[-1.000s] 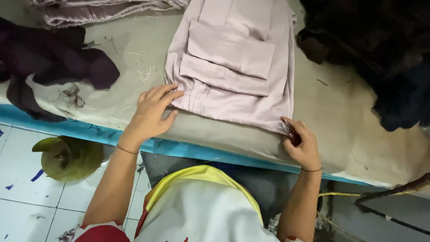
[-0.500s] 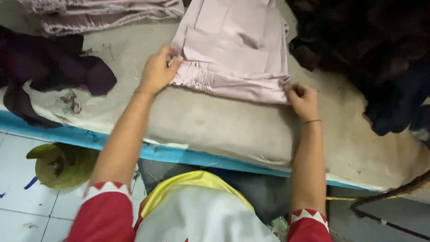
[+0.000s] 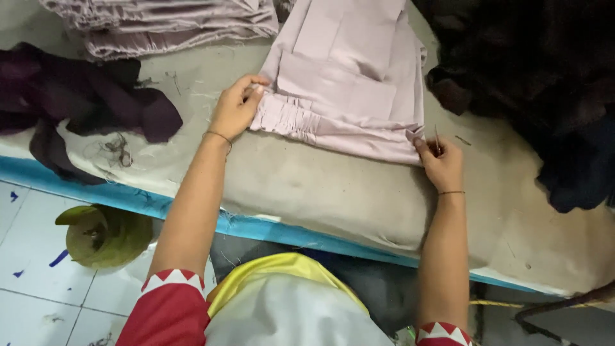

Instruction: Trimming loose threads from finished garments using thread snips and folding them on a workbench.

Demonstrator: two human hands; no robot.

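A: What is seen first?

B: A big desk (image 3: 320, 198) with a grey padded top is seen across the middle of the frame. A blue edge runs along its near side. A large dark heap of cloth (image 3: 544, 83) is piled at the upper right.

A: And what is being held?

B: A pale pink garment (image 3: 349, 77) is laid flat on the desk in the upper middle of the frame. Its gathered edge is turned toward the person. Another stack of pink clothes (image 3: 160, 22) is seen at the upper left, well apart from it. A dark purple cloth (image 3: 83, 102) is spread just below that stack.

A: What about the hands?

B: The left hand (image 3: 234, 112) is placed at the left corner of the gathered edge, and the cloth is pinched by its fingers (image 3: 253, 90). The right hand (image 3: 442, 163) is set at the right corner, and that corner is gripped too. A thin tool is held there, but its kind cannot be told.

A: Anything smaller?

B: A green hat (image 3: 106, 234) is seen on the tiled floor at the lower left.
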